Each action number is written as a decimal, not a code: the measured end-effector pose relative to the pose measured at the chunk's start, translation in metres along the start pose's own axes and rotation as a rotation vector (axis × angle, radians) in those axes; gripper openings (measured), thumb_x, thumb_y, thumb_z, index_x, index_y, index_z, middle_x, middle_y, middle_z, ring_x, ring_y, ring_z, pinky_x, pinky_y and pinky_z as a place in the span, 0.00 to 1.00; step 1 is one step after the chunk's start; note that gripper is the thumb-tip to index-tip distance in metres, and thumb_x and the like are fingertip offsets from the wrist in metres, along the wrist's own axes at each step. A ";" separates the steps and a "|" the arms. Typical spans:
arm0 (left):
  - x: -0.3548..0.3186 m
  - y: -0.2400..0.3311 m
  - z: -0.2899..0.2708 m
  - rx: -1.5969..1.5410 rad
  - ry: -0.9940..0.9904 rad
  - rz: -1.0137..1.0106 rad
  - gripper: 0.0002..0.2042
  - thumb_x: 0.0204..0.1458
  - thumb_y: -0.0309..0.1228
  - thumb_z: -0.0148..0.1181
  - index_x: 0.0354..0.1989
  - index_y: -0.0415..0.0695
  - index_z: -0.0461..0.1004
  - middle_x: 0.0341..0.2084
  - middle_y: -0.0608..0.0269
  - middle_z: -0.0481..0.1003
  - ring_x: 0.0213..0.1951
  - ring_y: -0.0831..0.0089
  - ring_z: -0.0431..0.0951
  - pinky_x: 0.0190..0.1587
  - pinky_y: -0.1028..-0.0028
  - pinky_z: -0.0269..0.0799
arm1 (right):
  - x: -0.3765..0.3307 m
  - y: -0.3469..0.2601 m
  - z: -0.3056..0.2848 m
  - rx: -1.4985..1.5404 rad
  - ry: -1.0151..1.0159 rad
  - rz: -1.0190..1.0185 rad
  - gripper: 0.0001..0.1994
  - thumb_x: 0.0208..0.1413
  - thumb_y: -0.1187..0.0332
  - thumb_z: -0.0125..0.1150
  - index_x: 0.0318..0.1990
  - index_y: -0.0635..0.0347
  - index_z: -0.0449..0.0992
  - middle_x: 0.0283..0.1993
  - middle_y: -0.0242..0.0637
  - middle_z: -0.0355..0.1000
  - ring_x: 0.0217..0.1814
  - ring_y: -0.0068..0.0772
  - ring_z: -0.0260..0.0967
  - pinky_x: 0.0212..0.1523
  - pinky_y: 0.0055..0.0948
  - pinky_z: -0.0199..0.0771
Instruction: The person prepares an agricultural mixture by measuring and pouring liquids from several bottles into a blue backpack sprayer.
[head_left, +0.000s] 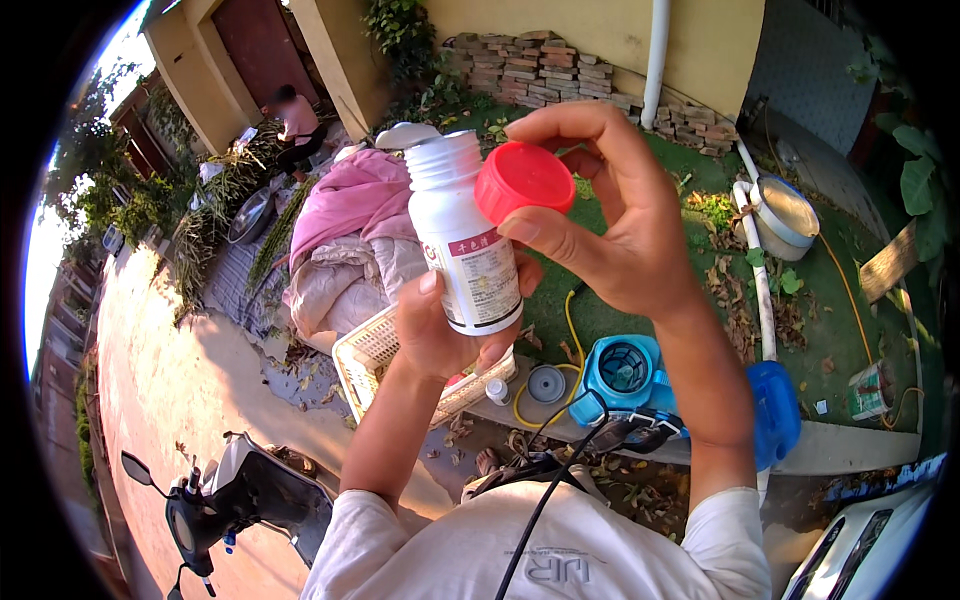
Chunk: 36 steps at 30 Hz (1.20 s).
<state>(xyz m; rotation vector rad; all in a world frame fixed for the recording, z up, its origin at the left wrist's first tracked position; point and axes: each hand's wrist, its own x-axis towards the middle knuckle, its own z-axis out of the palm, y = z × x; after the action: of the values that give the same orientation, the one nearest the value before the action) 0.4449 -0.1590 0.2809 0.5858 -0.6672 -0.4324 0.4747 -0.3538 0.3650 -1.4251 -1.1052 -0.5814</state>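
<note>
My left hand (425,325) is wrapped round the lower part of a white plastic bottle (445,205), held up in front of me and slightly tilted. Its threaded neck is uncovered, and a pale flap (405,135), seemingly a peeled seal, sticks out at the mouth. Between thumb and fingers, my right hand (635,235) pinches a red screw cap (530,185) just right of the neck. Below stands a blue sprayer tank (598,385) with its round top opening uncovered. A grey round lid (546,384) and a small white bottle (497,391) are left of it.
A cream plastic basket (352,352) stands below my left hand, near piled pink bedding (345,205). A scooter (250,500) is at lower left. A yellow hose (578,335), a blue container (775,410) and a bucket (785,225) lie rightward. Another person (298,122) sits far left.
</note>
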 end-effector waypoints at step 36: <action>0.008 -0.002 -0.007 -0.071 0.039 0.002 0.42 0.56 0.64 0.48 0.66 0.36 0.58 0.38 0.42 0.74 0.16 0.63 0.77 0.15 0.75 0.73 | 0.006 0.013 -0.004 0.067 0.009 -0.064 0.21 0.56 0.66 0.72 0.53 0.64 0.72 0.57 0.46 0.71 0.58 0.34 0.71 0.59 0.34 0.72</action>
<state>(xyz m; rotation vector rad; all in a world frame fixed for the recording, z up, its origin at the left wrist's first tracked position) 0.4550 -0.1626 0.2793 0.5245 -0.6130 -0.4403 0.4891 -0.3540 0.3648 -1.3324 -1.1560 -0.5907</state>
